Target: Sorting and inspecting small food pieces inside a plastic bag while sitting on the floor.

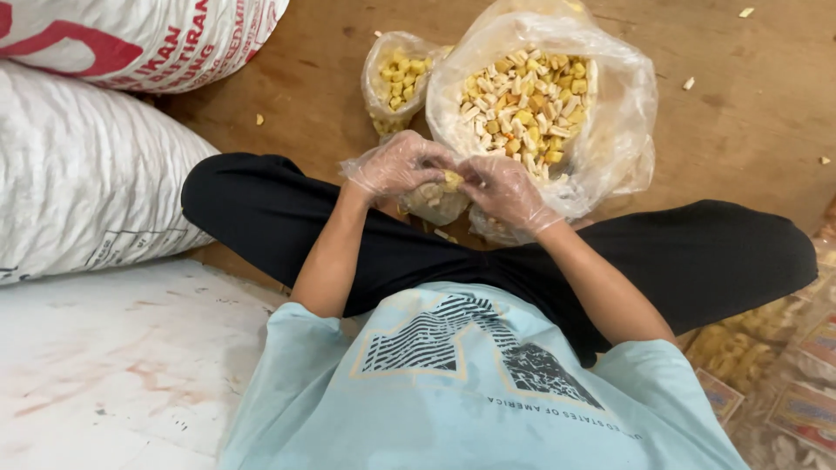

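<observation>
I sit cross-legged on a wooden floor. Both hands wear thin clear plastic gloves. My left hand [399, 164] and my right hand [505, 190] meet in front of me, both pinching the top of a small clear bag [434, 202] filled with yellow and pale snack pieces. The small bag hangs just above my black-trousered legs. Right beyond my hands a large open plastic bag [610, 130] holds a heap of the same mixed yellow, white and orange pieces. A smaller filled bag [396, 78] of yellow pieces lies to its left.
Two big white woven sacks [78, 165] lie stacked at the left. A pale, stained floor patch [122, 365] is at the lower left. Packed snack bags with labels [766, 374] pile up at the right. Loose crumbs dot the wooden floor [749, 96].
</observation>
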